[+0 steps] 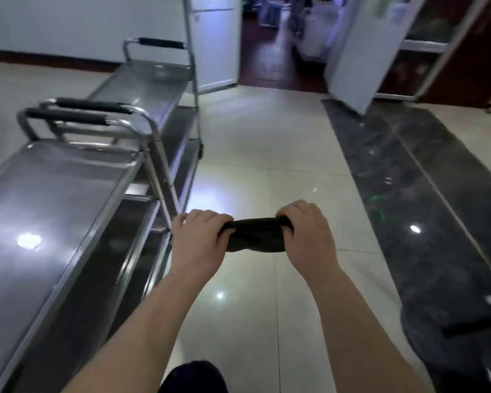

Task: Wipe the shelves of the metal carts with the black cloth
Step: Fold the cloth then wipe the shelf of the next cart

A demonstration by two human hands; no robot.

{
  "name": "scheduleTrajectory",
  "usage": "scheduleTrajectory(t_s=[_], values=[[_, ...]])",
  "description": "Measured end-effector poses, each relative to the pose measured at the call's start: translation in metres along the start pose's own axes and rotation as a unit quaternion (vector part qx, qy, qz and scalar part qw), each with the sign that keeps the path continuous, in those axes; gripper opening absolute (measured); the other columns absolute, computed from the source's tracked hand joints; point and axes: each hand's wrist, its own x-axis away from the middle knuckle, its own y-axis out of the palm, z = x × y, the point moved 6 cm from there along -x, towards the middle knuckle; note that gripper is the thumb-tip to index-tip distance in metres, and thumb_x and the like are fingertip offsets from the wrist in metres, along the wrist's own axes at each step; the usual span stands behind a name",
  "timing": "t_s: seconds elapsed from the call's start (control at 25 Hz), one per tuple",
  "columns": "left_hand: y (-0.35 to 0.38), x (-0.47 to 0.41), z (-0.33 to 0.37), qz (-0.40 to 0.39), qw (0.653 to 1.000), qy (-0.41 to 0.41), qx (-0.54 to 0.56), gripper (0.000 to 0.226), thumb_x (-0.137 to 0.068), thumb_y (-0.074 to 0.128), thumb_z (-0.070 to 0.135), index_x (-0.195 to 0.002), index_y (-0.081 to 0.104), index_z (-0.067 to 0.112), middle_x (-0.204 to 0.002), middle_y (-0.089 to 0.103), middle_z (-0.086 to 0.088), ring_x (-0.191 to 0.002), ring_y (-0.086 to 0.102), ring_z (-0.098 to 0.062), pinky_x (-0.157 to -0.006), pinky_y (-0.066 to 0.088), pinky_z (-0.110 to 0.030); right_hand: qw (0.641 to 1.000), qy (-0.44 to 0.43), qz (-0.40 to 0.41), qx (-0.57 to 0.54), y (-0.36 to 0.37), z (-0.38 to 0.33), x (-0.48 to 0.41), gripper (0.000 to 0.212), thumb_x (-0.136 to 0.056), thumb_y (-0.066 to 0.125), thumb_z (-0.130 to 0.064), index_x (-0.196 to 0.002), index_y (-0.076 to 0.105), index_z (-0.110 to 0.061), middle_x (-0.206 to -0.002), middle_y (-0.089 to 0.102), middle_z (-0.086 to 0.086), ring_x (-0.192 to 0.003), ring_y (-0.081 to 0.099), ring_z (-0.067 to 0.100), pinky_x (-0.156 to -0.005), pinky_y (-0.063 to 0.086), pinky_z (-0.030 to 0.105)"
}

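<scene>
Metal carts stand end to end along the left side of a glossy pale tiled floor (255, 307), each with stacked steel shelves. The near cart (48, 211) fills the lower left, its top shelf bare and shining under a ceiling-light reflection, with lower shelves showing beneath its right edge. The far cart (145, 89) sits beyond it, toward the white wall. Two push handles with black foam grips (80, 110) rise close together where the carts meet, and a third handle (160, 43) stands at the far end of the far cart. A dark marble strip (425, 211) runs along the floor on the right, leading toward an open white door (363, 52) and a dim doorway. Both forearms reach forward over the floor, just right of the near cart. The left hand (199, 239) and the right hand (304, 234) are held level, backs up, and the fingers (210, 218) of each are curled over and clamped on one end of the black cloth (255, 236). That cloth is bunched and pulled taut between the two hands, in the air above the tiles and clear of every shelf.
</scene>
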Motion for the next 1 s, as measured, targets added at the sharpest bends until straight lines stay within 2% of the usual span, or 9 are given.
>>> scheduleTrajectory(t_s=[0.12,0.28,0.52,0.68,0.76,0.88,1.0], values=[[-0.001,-0.003,-0.042,0.021,0.997,-0.054,-0.047,0.013,-0.08,0.076,0.021,-0.092,0.074,0.025,-0.084,0.069,0.008,-0.083,0.063,-0.025,-0.079,0.027,-0.036,0.997,-0.058,-0.051,-0.028,0.046,-0.015,-0.037,0.027,-0.072,0.06,0.012,-0.086,0.068,-0.009,-0.087,0.064,0.003,-0.078,0.053,0.028,-0.07,0.044,0.043],[-0.004,-0.03,-0.108,0.038,0.99,-0.109,-0.077,0.017,-0.08,0.078,0.023,-0.095,0.074,0.028,-0.087,0.069,0.011,-0.085,0.06,-0.02,-0.081,0.033,-0.037,0.986,-0.116,-0.104,-0.058,0.104,-0.048,-0.099,0.027,-0.078,0.055,0.009,-0.088,0.068,-0.012,-0.089,0.063,0.0,-0.083,0.049,0.024,-0.076,0.042,0.04],[-0.028,-0.118,-0.196,0.101,0.979,-0.153,-0.091,0.017,-0.08,0.066,0.027,-0.094,0.074,0.025,-0.087,0.07,0.007,-0.086,0.061,-0.023,-0.082,0.032,-0.038,0.976,-0.174,-0.106,-0.078,0.16,-0.102,-0.214,0.024,-0.08,0.056,0.008,-0.087,0.069,-0.011,-0.087,0.063,0.0,-0.082,0.048,0.024,-0.075,0.042,0.04],[-0.045,-0.164,-0.24,0.125,0.969,-0.192,-0.087,0.016,-0.08,0.075,0.016,-0.096,0.074,0.021,-0.089,0.071,0.004,-0.087,0.06,-0.025,-0.085,0.034,-0.042,0.97,-0.194,-0.087,-0.115,0.193,-0.133,-0.272,0.024,-0.08,0.058,0.008,-0.086,0.069,-0.012,-0.087,0.062,-0.001,-0.081,0.043,0.017,-0.074,0.04,0.031],[-0.047,-0.172,-0.256,0.132,0.961,-0.225,-0.093,0.017,-0.08,0.075,0.015,-0.096,0.074,0.02,-0.09,0.071,0.003,-0.089,0.061,-0.025,-0.086,0.034,-0.042,0.962,-0.221,-0.105,-0.123,0.211,-0.144,-0.295,0.024,-0.081,0.058,0.007,-0.087,0.068,-0.013,-0.087,0.062,-0.001,-0.082,0.043,0.017,-0.076,0.038,0.03],[-0.042,-0.177,-0.278,0.128,0.946,-0.276,-0.113,0.013,-0.084,0.071,0.018,-0.097,0.075,0.021,-0.091,0.071,0.006,-0.092,0.061,-0.025,-0.088,0.035,-0.043,0.943,-0.264,-0.145,-0.141,0.245,-0.162,-0.326,0.022,-0.081,0.058,0.007,-0.087,0.069,-0.011,-0.089,0.064,0.0,-0.085,0.05,0.023,-0.079,0.042,0.035],[-0.035,-0.164,-0.289,0.137,0.918,-0.348,-0.13,0.012,-0.085,0.072,0.02,-0.097,0.074,0.022,-0.091,0.071,0.007,-0.093,0.06,-0.024,-0.087,0.038,-0.042,0.909,-0.324,-0.195,-0.176,0.278,-0.175,-0.338,0.021,-0.081,0.06,0.008,-0.089,0.069,-0.009,-0.092,0.063,0.002,-0.087,0.052,0.025,-0.08,0.044,0.038]])
